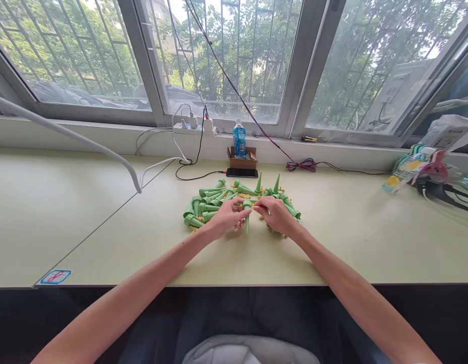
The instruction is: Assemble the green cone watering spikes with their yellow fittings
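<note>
A heap of green cone-shaped plastic spikes (209,202) with some yellow parts lies on the pale green table (105,237). My left hand (228,217) pinches one green spike (247,215) that points downward, its tip near the table. My right hand (276,215) meets it from the right, its fingers closed on the top of the same spike, where a small yellowish part shows. Two spikes (275,183) stand upright just behind my hands.
A black phone (242,173), a small cardboard box (242,160) and a blue-labelled bottle (239,139) sit behind the heap by the window sill. Cables run along the sill. Bags and packets (427,169) lie at the far right. A white tube (86,144) crosses the left.
</note>
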`<state>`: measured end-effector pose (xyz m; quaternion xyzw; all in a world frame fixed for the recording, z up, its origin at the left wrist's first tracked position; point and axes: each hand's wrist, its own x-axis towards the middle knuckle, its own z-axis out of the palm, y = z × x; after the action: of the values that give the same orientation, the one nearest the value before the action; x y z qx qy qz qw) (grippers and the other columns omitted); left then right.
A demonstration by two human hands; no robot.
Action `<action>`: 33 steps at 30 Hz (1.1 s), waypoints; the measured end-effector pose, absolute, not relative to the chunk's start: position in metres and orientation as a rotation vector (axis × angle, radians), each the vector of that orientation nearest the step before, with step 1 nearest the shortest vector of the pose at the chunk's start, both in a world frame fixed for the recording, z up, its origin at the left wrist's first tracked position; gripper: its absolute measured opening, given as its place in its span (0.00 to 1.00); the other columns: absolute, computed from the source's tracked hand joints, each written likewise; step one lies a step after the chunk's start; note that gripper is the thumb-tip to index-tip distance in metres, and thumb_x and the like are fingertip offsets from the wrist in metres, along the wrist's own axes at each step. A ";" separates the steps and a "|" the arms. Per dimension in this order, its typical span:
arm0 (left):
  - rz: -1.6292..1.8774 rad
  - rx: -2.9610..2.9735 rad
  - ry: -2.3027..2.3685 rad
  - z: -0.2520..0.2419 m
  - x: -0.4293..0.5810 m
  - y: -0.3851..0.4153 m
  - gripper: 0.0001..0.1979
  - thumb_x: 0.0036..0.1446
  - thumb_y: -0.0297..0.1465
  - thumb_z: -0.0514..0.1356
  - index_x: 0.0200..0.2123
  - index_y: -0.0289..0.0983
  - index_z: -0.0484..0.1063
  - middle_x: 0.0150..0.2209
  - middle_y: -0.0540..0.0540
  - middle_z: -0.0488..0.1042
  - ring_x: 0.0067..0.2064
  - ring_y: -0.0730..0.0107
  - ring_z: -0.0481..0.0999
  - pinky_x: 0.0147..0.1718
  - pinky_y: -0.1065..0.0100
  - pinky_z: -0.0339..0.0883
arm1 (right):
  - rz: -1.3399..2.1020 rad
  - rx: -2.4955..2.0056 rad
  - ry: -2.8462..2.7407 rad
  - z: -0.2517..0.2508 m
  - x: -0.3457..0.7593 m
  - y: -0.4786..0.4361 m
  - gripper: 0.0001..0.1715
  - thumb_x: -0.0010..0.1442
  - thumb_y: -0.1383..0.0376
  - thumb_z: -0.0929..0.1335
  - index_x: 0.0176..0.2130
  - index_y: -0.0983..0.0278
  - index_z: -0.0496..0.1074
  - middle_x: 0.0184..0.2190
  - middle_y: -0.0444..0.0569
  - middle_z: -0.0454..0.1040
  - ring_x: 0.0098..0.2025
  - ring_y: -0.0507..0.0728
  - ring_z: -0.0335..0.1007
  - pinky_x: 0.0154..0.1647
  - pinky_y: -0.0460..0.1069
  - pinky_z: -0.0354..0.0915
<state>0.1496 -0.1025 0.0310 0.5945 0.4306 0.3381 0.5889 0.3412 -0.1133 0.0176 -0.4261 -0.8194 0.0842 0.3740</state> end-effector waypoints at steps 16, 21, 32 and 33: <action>0.968 1.920 0.859 0.026 0.150 -0.104 0.14 0.57 0.37 0.60 0.42 0.40 0.59 0.28 0.55 0.62 0.18 0.80 0.64 0.16 0.74 0.57 | 0.300 -1.112 -2.044 0.020 0.338 -0.116 0.17 0.67 0.62 0.60 0.26 0.63 0.60 0.22 0.43 0.63 0.25 0.51 0.56 0.28 0.47 0.53; 1.116 2.182 0.902 0.024 0.151 -0.105 0.09 0.58 0.33 0.58 0.41 0.40 0.61 0.28 0.53 0.65 0.23 0.78 0.65 0.22 0.74 0.63 | 0.406 -1.133 -1.997 0.024 0.338 -0.118 0.19 0.67 0.58 0.59 0.27 0.63 0.63 0.22 0.43 0.64 0.25 0.51 0.57 0.29 0.46 0.54; 1.237 2.233 0.908 0.022 0.153 -0.102 0.07 0.59 0.32 0.57 0.40 0.39 0.63 0.31 0.51 0.69 0.27 0.75 0.68 0.26 0.73 0.67 | 0.574 -1.132 -1.903 0.027 0.336 -0.120 0.24 0.66 0.51 0.59 0.28 0.64 0.67 0.21 0.42 0.62 0.24 0.50 0.54 0.26 0.46 0.53; 1.234 2.213 0.923 0.023 0.153 -0.102 0.07 0.59 0.33 0.58 0.40 0.39 0.63 0.32 0.50 0.69 0.27 0.75 0.68 0.25 0.73 0.67 | 0.572 -1.121 -1.901 0.027 0.336 -0.121 0.24 0.66 0.50 0.60 0.28 0.64 0.67 0.21 0.42 0.61 0.24 0.50 0.54 0.26 0.46 0.53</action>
<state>0.1527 -0.1023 0.0234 0.8005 0.3336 0.4463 0.2205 0.3358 -0.1206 0.0271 -0.4466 -0.7578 0.2279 0.4176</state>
